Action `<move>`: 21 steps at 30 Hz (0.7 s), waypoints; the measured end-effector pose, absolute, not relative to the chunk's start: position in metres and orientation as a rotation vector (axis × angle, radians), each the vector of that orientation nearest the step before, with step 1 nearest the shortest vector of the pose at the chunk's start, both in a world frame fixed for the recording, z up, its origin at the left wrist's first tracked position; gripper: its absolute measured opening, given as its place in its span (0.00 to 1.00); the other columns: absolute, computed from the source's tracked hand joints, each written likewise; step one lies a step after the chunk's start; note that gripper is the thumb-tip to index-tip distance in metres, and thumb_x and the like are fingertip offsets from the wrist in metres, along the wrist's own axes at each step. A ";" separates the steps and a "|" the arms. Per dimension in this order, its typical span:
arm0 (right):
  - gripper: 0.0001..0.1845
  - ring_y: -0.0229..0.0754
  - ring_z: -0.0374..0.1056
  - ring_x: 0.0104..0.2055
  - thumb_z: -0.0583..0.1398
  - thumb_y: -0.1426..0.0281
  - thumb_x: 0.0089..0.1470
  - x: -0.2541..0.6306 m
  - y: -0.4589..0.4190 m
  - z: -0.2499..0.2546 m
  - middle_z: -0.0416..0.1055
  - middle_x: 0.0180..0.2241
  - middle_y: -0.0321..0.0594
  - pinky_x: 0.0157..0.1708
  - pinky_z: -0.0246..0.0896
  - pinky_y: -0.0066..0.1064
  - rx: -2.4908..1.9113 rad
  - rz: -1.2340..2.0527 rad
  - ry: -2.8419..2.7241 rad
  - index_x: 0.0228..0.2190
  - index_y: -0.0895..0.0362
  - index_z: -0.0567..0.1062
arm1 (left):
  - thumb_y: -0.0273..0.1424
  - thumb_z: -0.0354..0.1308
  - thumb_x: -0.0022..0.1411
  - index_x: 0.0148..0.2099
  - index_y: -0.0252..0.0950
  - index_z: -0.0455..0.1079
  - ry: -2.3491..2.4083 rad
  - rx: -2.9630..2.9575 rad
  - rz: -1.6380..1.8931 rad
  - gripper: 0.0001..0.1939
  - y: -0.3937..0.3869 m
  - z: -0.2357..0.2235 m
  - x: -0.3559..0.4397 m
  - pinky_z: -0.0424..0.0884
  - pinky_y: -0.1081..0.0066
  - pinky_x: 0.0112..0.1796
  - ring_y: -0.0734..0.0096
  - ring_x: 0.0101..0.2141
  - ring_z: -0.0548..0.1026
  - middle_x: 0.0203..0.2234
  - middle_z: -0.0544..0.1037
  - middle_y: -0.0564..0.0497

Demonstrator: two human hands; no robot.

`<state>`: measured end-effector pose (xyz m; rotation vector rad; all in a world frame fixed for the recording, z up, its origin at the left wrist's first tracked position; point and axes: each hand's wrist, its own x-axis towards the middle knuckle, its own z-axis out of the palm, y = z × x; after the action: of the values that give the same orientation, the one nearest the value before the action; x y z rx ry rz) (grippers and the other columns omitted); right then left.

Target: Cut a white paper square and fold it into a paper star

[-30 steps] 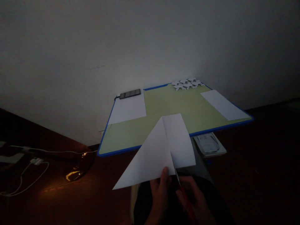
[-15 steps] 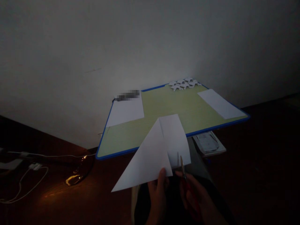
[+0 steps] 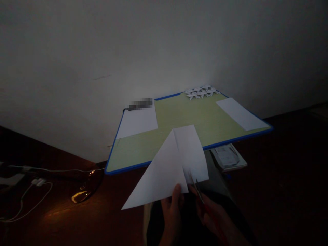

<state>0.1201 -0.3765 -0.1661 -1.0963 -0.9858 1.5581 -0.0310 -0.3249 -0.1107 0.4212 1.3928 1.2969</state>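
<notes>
- Left hand [image 3: 172,210] pinching folded paper [image 3: 164,167], thumb on top; paper spreads ahead of the hand, over near edge of table [image 3: 179,111].
- Right hand [image 3: 215,213] gripping scissors [image 3: 199,195], blades parted, just right of left thumb.
- Cut looks partway along: sides separate near the hands, apparently joined farther out.
- Well beyond the hands: small paper shapes [image 3: 202,92], already folded.

Dim rm: grey wall [image 3: 164,44] behind blue-edged tbl [image 3: 176,111], dk reddish floor [image 3: 282,198] w/ orange glow [image 3: 60,211].
</notes>
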 end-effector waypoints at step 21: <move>0.39 0.42 0.72 0.31 0.67 0.44 0.58 0.109 -0.372 -0.150 0.76 0.34 0.42 0.34 0.71 0.36 -1.232 1.685 -0.942 0.62 0.54 0.77 | 0.53 0.77 0.45 0.23 0.35 0.69 1.386 0.547 1.234 0.29 -0.324 -0.115 -0.037 0.62 0.73 0.24 0.75 0.20 0.62 0.15 0.65 0.57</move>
<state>0.1091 -0.3716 -0.1500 -1.2321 -0.9420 1.6847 -0.0370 -0.3240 -0.1149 0.5472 1.3859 1.2336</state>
